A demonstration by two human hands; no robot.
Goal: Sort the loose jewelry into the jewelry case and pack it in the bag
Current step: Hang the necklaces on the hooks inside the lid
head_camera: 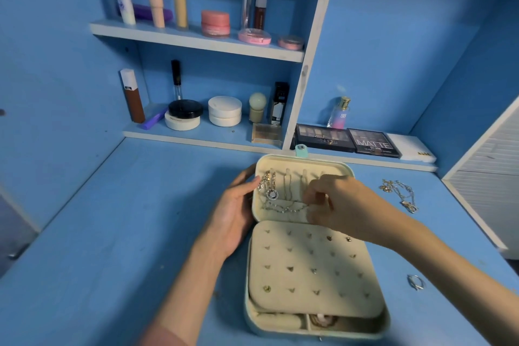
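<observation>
The rounded case [283, 331] lies open on the matte blue desk [140, 219], its cream, velvety panel [309, 275] dotted with small studs. A thin silver ring [416, 282] sits to its right. Beyond, the left hand [234, 216], grip released, rests flat against the lid [303, 161]. The right hand [337, 202] pinches a fine silver chain [283, 208] inside the lid. Tangled necklaces [400, 194] lie farther right.

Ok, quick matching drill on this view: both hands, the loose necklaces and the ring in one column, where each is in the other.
1 left hand
2 right hand
3 loose necklaces
4 ring

A on the desk, right of the earring panel
B pinching a chain in the lid
C on the desk, right of the lid
D against the lid's left edge

Pairs: 1-D, 2-B, 3-C, 4-A
</observation>
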